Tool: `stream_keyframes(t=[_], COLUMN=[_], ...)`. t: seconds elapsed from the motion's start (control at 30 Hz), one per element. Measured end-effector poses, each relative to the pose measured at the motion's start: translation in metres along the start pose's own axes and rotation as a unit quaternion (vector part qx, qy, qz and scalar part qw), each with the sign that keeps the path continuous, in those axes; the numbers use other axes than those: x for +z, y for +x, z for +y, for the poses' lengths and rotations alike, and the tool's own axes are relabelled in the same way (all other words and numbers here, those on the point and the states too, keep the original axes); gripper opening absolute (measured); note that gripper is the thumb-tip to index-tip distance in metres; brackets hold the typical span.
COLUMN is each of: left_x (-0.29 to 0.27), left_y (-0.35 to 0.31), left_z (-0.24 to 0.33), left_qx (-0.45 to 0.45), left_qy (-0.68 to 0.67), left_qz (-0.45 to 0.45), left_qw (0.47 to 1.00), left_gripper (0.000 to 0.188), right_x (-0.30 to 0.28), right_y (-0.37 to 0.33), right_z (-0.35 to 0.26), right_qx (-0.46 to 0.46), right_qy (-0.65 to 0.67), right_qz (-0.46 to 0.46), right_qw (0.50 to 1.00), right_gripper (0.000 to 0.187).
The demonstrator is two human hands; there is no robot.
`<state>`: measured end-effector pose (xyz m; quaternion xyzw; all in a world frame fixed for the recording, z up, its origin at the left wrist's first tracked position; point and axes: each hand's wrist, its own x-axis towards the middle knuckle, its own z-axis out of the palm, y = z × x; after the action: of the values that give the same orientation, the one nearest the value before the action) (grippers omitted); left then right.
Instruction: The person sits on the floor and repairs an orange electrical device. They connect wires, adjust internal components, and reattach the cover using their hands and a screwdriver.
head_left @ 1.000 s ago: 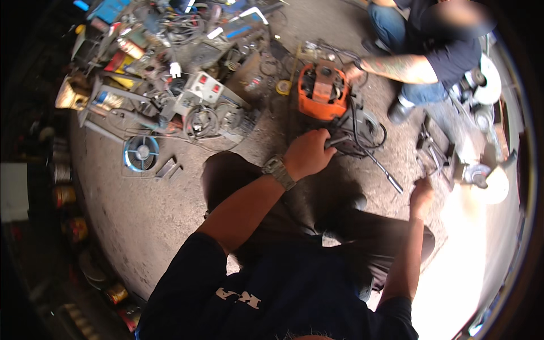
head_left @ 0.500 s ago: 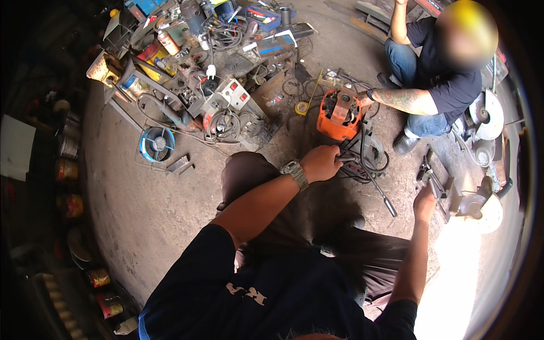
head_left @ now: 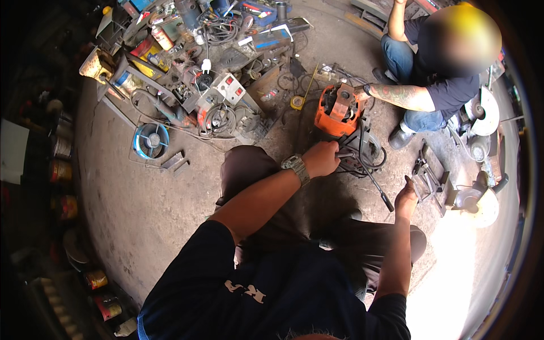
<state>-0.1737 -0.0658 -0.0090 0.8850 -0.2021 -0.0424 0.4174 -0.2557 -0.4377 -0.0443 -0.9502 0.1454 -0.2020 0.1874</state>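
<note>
Left hand (head_left: 321, 159) sits clenched around a thin metal bar (head_left: 344, 154) that runs from the fist toward the dark machine base (head_left: 362, 156) just beyond the knuckles, a wristwatch (head_left: 296, 166) on that wrist. Right hand (head_left: 406, 197) is down beside the knee, fingers together and thumb up, gripping nothing I can see; a black-handled rod (head_left: 375, 184) lies on the concrete floor (head_left: 136, 215) between the two hands, its tip close to the right palm. Orange motor housing (head_left: 338, 110) stands past the left fist, and a co-worker's hand (head_left: 361, 94) rests on its far side. Risks, as I judge them: black cable (head_left: 374, 153) loops around the base right by the gripped bar, so a hard pull could snag or drag it; if the bar slips, the fist would travel toward the housing and the other person's fingers. Two people loading one unit from opposite sides could tip it. Loose rod underfoot could roll when the knee shifts. Scrap pile (head_left: 198, 73) far left of the fist stays out of reach.
</note>
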Motion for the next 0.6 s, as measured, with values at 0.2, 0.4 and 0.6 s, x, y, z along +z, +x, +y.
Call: stream_keyframes(t=[0.2, 0.4, 0.6], left_x=[-0.002, -0.013, -0.023], left_y=[-0.004, -0.006, -0.002], left_z=[0.003, 0.009, 0.025], left_qx=[0.006, -0.064, -0.032], left_qy=[0.013, 0.118, 0.108], left_qz=[-0.045, -0.107, -0.118], left_qw=[0.999, 0.985, 0.987], left_gripper=[0.038, 0.04, 0.04], right_x=[0.028, 0.008, 0.035], right_y=[0.005, 0.008, 0.008], right_z=[0.05, -0.048, -0.004], right_qx=[-0.149, 0.018, -0.116], right_qy=[-0.091, -0.015, -0.09], right_qz=[-0.245, -0.177, -0.302], right_qw=[0.954, 0.984, 0.942], right_gripper=[0.031, 0.038, 0.029])
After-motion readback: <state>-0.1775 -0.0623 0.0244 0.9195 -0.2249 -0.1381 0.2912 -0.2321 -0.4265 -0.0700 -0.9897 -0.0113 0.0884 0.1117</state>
